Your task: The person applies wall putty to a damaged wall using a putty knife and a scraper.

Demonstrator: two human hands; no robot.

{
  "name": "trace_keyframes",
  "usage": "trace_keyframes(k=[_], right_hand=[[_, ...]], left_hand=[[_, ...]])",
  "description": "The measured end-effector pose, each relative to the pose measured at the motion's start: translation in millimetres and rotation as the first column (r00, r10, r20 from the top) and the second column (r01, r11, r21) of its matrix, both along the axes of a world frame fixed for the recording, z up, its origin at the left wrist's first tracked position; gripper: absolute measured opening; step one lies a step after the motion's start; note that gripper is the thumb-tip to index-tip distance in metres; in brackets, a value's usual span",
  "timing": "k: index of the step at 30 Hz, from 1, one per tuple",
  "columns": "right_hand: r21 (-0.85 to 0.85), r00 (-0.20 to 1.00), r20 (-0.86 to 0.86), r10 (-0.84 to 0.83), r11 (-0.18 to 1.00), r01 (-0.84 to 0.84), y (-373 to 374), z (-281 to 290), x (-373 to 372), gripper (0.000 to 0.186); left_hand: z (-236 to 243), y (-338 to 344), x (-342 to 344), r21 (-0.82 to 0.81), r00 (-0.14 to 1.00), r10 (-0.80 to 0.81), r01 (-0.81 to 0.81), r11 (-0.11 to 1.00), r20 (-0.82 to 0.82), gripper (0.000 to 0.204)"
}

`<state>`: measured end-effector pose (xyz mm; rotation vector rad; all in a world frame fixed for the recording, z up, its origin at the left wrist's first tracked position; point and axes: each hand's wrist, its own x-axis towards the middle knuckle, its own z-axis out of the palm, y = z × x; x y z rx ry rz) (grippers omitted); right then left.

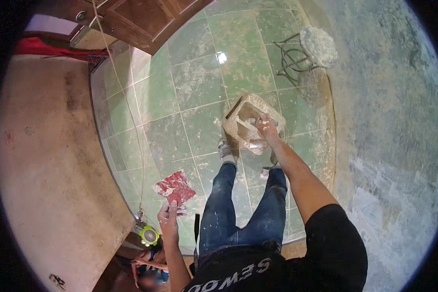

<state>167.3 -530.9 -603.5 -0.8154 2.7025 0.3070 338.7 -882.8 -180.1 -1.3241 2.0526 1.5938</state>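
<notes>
My left hand (169, 220) pinches the lower edge of a thin, flat red piece (176, 189), ragged in outline and smeared with white plaster. It is held up over the tiled floor, left of my legs. In front of my feet stands a squarish, plaster-caked tan container (232, 127), its inside pale and messy. My right hand (266, 125) reaches down to it with the fingers closed, over its right part. A small blue-grey bit shows beside that hand; what it grips is mostly hidden. White smears cover the fingers.
A round-topped stool (319, 46) with curved metal legs stands by the grey patchy wall (389, 121). A cord (131, 117) runs across the left side. A wooden door (146, 19) is at the far left. Another person (151, 265) and a green-rimmed round object (149, 235) appear lower left.
</notes>
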Motion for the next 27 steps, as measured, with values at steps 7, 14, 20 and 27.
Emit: trace_keyframes(k=[7, 14, 20, 27], right_hand=[[0.037, 0.999, 0.012, -0.045, 0.998, 0.045, 6.5, 58.4, -5.4, 0.036], [-0.244, 0.770, 0.407, -0.492, 0.754, 0.611, 39.1, 182.1, 21.1, 0.024], [-0.502, 0.450, 0.795, -0.407, -0.025, 0.864, 81.6, 375.3, 55.1, 0.042], [-0.773, 0.660, 0.524, -0.538, 0.025, 0.634, 143.7, 645.8, 94.4, 0.033]], left_hand=[[-0.3, -8.4, -12.2, 0.044, 0.987, -0.140, 0.144, 0.989, -0.085, 0.024], [9.7, 33.4, -29.4, 0.064, 0.962, -0.225, 0.237, 0.969, -0.154, 0.027], [59.9, 105.1, -66.7, 0.090, 0.905, -0.209, 0.259, 0.962, -0.371, 0.027], [138.3, 220.5, -126.3, 0.185, 0.729, -0.245, 0.455, 0.871, -0.640, 0.027]])
